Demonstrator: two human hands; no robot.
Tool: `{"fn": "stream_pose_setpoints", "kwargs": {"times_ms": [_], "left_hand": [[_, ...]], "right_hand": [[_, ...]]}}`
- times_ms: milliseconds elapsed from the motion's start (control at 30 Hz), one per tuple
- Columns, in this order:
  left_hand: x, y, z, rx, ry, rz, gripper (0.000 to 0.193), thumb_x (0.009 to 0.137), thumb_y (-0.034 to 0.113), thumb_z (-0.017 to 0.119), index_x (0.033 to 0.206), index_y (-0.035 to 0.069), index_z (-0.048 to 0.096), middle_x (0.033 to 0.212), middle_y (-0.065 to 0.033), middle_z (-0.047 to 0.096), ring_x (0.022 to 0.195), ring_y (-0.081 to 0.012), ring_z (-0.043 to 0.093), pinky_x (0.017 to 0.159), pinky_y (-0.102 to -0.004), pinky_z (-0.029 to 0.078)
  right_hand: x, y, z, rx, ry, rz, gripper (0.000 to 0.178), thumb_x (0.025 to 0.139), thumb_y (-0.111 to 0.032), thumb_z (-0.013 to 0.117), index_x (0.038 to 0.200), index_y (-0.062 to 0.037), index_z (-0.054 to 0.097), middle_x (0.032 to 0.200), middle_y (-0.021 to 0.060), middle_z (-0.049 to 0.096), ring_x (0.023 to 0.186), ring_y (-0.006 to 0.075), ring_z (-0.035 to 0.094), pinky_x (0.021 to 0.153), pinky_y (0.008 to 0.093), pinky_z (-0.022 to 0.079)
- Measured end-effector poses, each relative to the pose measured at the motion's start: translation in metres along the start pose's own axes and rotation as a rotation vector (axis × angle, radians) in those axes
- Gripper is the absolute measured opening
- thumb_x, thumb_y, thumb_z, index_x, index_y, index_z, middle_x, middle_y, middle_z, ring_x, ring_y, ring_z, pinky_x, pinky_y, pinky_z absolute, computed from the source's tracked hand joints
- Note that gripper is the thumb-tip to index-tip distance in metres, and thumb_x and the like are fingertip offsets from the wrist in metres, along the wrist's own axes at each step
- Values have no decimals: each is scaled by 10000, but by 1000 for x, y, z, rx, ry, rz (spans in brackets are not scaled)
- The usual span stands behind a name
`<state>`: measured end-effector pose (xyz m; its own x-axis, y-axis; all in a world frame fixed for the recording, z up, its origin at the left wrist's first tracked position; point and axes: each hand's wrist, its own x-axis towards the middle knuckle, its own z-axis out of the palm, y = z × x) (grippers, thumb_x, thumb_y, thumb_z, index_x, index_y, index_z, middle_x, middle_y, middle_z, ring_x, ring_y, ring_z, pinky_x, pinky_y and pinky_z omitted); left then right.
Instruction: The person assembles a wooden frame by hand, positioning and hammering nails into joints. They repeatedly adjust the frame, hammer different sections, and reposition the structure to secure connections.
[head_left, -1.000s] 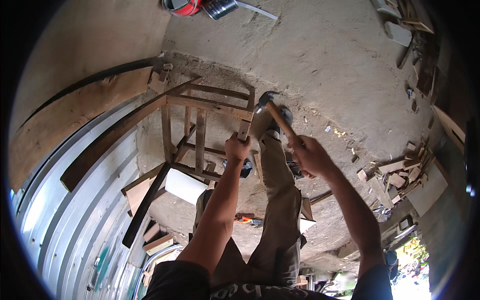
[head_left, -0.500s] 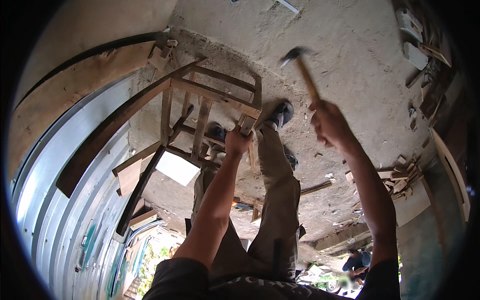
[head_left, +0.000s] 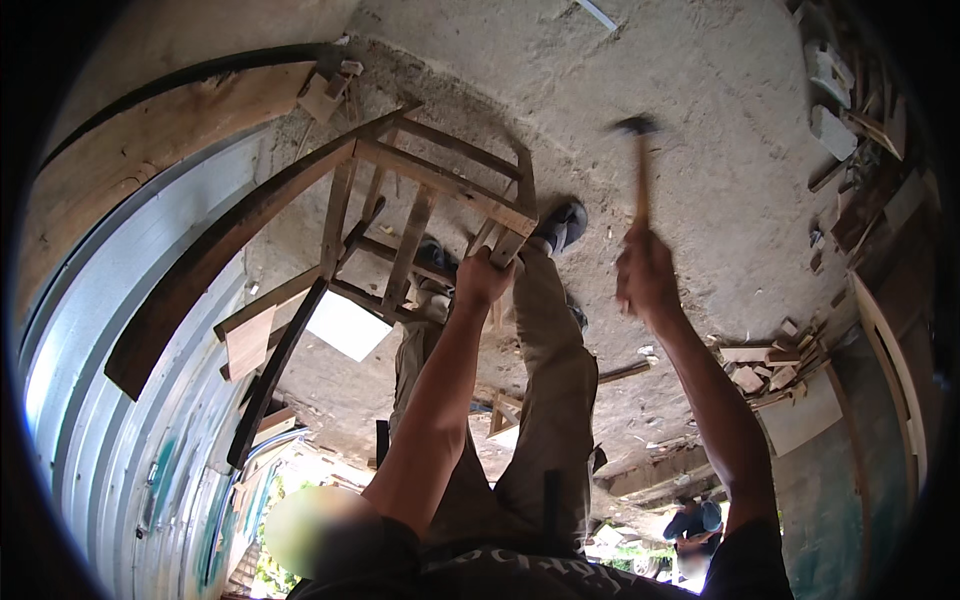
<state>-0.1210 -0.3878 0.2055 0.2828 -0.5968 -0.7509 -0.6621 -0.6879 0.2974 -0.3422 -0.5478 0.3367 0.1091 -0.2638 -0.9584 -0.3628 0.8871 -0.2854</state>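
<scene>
My right hand (head_left: pixel 647 272) is closed round the wooden handle of a hammer (head_left: pixel 642 185), raised to the right of the wooden frame. The hammer's dark head is smeared by motion. The brown frame (head_left: pixel 445 178), built of posts and crossbars like a chair's, stands tilted in front of my legs. At its near right corner my left hand (head_left: pixel 486 278) grips a short wooden block (head_left: pixel 508 246), which lies against the frame's rail. My left fingers are partly hidden behind the block. Whether the block is fixed to the rail, I cannot tell.
Ribbed metal sheeting (head_left: pixel 75 400) and a long curved board (head_left: pixel 165 130) line the left side. A white panel (head_left: pixel 348 326) lies by the frame's lower end. Wood offcuts (head_left: pixel 775 365) are heaped at right. Another person (head_left: pixel 692 528) is behind, lower right.
The hammer has swung right and stands more upright, while my right hand has shifted slightly left and down. The frame, with my left hand on the block, has moved a little right.
</scene>
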Motion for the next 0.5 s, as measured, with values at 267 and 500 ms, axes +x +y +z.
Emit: {"fn": "stream_pose_setpoints", "kwargs": {"times_ms": [267, 500], "left_hand": [[-7, 2, -3, -19, 11, -3, 396, 731, 358, 710, 878, -3, 641, 791, -259, 666, 812, -423, 661, 741, -496, 539], [-4, 4, -6, -46, 11, 26, 421, 741, 401, 715, 862, 8, 627, 803, -266, 663, 815, -442, 655, 729, -514, 537]], "right_hand": [[-4, -19, -2, 331, 200, -157, 338, 1023, -426, 421, 993, -90, 440, 592, -38, 375, 408, 52, 344, 347, 240, 329], [-12, -12, -5, 34, -90, 184, 361, 1020, -418, 442, 969, -62, 479, 586, -35, 406, 390, 57, 352, 331, 251, 323]]}}
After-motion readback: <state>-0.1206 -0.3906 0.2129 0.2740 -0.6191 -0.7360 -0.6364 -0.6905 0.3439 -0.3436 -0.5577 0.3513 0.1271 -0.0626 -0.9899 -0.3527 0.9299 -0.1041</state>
